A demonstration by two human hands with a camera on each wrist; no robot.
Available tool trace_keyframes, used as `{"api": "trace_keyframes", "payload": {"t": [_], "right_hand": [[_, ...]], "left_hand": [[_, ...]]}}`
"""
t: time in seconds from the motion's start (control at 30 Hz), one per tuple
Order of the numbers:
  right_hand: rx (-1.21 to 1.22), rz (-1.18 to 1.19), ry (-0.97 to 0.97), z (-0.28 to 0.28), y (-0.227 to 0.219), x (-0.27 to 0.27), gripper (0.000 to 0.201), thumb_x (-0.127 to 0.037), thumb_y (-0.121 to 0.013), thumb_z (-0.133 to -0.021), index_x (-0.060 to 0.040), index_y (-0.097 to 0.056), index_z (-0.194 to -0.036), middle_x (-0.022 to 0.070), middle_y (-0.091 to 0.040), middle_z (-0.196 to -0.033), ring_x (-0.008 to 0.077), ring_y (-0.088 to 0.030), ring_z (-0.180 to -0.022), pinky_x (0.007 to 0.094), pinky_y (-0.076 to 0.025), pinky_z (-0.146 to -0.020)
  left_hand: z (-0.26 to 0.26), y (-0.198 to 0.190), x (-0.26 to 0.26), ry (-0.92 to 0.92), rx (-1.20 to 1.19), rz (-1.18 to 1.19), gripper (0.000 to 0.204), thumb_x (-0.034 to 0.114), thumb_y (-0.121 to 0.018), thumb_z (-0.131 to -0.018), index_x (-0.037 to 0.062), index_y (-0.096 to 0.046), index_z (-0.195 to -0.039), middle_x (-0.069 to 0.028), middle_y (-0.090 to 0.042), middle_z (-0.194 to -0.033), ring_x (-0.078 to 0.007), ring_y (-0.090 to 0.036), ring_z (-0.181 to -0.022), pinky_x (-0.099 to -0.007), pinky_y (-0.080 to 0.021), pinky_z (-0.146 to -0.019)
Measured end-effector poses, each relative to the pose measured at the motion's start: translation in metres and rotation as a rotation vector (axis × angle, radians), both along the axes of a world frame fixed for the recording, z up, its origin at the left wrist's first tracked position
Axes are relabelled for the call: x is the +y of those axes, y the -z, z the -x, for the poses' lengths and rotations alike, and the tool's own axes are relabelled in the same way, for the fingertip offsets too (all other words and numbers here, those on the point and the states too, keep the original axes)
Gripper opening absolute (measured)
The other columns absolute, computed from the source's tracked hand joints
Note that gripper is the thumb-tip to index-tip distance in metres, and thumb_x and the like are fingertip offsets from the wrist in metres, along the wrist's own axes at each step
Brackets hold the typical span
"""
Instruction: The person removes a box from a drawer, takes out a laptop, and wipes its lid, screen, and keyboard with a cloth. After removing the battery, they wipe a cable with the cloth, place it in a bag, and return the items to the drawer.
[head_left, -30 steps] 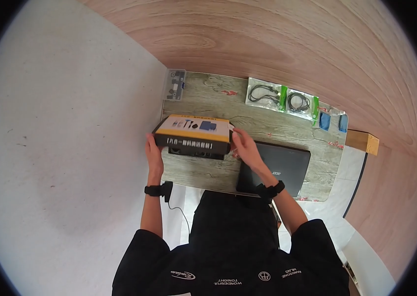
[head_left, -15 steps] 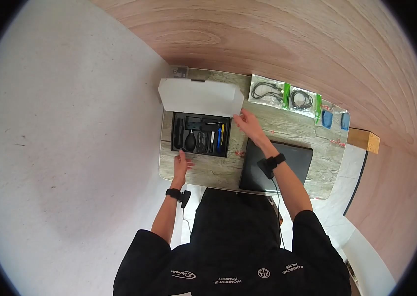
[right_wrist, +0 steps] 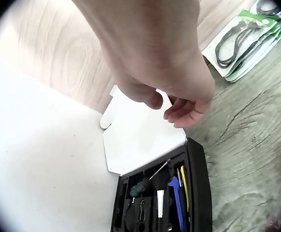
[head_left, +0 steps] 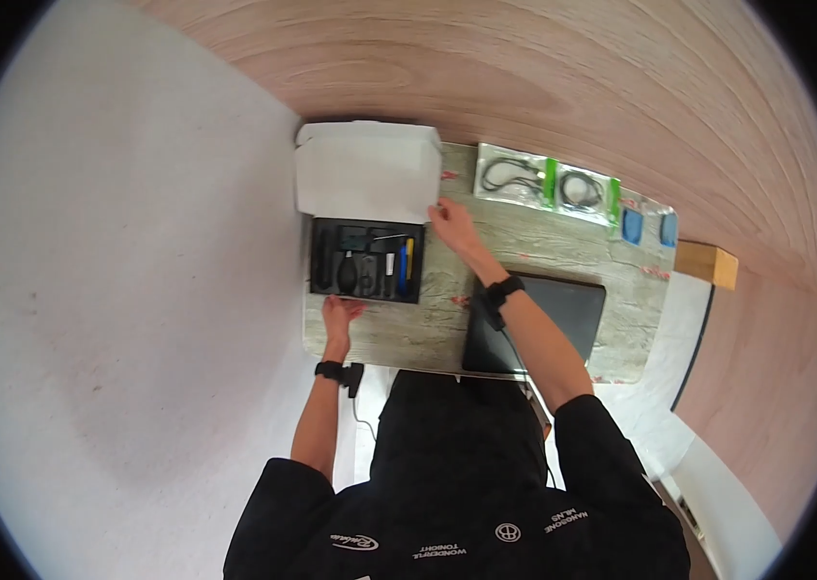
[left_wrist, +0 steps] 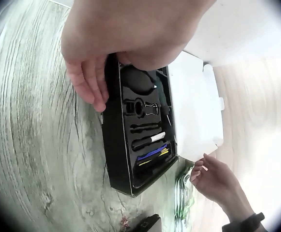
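The left hand (head_left: 339,317) is at the near edge of the black box (left_wrist: 115,154), its fingers bent down against the outer wall and the thumb side over the rim, so that it holds that edge. The right hand (head_left: 454,227) is beside the near right corner of the raised white lid (head_left: 370,174), its fingers relaxed and slightly bent, with a gap between thumb and fingertips; it grips nothing. The box lies on the left part of the worktop (head_left: 447,319), with the lid folded back from its far side. In its black insert are a dark rounded bulb (left_wrist: 138,79), a brush with a white handle (right_wrist: 160,203), a blue tool (right_wrist: 177,203) and a yellow tool (right_wrist: 186,188) near the right end, and a thin metal rod (right_wrist: 159,169) lying at an angle by the lid side. Right of the box, well apart from it, a closed dark laptop (head_left: 549,324) lies partly under the right forearm. Beyond it, along the far edge, are clear and green packets (head_left: 512,182) with coiled dark cables, then two small blue items (head_left: 632,226) at the far right. A light wooden block (head_left: 706,263) is just past the right edge.
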State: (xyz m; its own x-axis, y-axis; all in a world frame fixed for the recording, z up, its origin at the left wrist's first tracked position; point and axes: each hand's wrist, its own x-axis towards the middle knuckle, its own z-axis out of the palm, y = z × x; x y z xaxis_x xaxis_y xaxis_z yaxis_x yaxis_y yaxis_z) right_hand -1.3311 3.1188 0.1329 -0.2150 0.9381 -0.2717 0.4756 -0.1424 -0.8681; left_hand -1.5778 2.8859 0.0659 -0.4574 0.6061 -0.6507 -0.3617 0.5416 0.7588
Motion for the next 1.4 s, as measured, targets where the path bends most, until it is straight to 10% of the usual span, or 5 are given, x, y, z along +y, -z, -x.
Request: {"api": "trace_keyframes", "payload": {"t": [0.43, 0.57, 0.77, 0.87, 1.4], "right_hand": [[0.250, 0.215, 0.192, -0.156, -0.057, -0.102, 0.026, -0.022, -0.056, -0.103, 0.0006, -0.067, -0.109, 0.0060, -0.067, -0.080, 0.0131, -0.065, -0.073, 0.0287, -0.052, -0.068], [0.158, 0.091, 0.481, -0.265, -0.051, -0.161, 0.024, -0.023, -0.058, -0.103, -0.0008, -0.067, -0.108, 0.0065, -0.068, -0.083, 0.0140, -0.065, -0.077, 0.0297, -0.053, -0.069], [-0.440, -0.123, 0.582, -0.381, -0.010, -0.234, 0.036, -0.024, -0.058, -0.101, 0.0059, -0.061, -0.120, 0.0266, -0.062, -0.111, 0.0377, -0.063, -0.100, 0.0447, -0.050, -0.087], [-0.427, -0.067, 0.484, -0.394, 0.015, -0.250, 0.052, -0.032, -0.058, -0.100, 0.0116, -0.053, -0.129, 0.0365, -0.058, -0.114, 0.0526, -0.057, -0.106, 0.0528, -0.047, -0.094], [-0.224, 0.225, 0.735, -0.373, 0.052, -0.218, 0.073, -0.053, -0.057, -0.096, 0.0115, -0.056, -0.130, 0.0344, -0.056, -0.123, 0.0487, -0.055, -0.116, 0.0491, -0.044, -0.101]], "left_hand": [[-0.044, -0.031, -0.019, 0.060, 0.109, 0.067, 0.052, 0.052, -0.037, -0.108, 0.0041, -0.056, -0.102, -0.0090, -0.063, -0.078, -0.0214, -0.066, -0.064, -0.0313, -0.051, -0.057], [-0.098, -0.048, -0.026, 0.311, 0.162, 0.021, 0.041, 0.042, -0.045, -0.107, 0.0031, -0.057, -0.107, -0.0069, -0.063, -0.084, -0.0191, -0.066, -0.073, -0.0312, -0.050, -0.061], [-0.210, -0.059, -0.021, 0.494, 0.216, 0.132, 0.043, 0.033, -0.056, -0.102, -0.0015, -0.056, -0.129, -0.0102, -0.064, -0.110, -0.0208, -0.063, -0.105, -0.0326, -0.050, -0.084], [-0.250, -0.048, -0.017, 0.470, 0.247, 0.139, 0.048, 0.027, -0.060, -0.097, -0.0033, -0.054, -0.134, -0.0123, -0.064, -0.116, -0.0233, -0.060, -0.106, -0.0350, -0.048, -0.091], [-0.278, -0.035, 0.008, 0.098, -0.292, 0.162, 0.017, 0.020, -0.060, -0.077, 0.0120, -0.061, -0.093, -0.0034, -0.060, -0.087, -0.0186, -0.057, -0.082, -0.0343, -0.044, -0.077]]}}
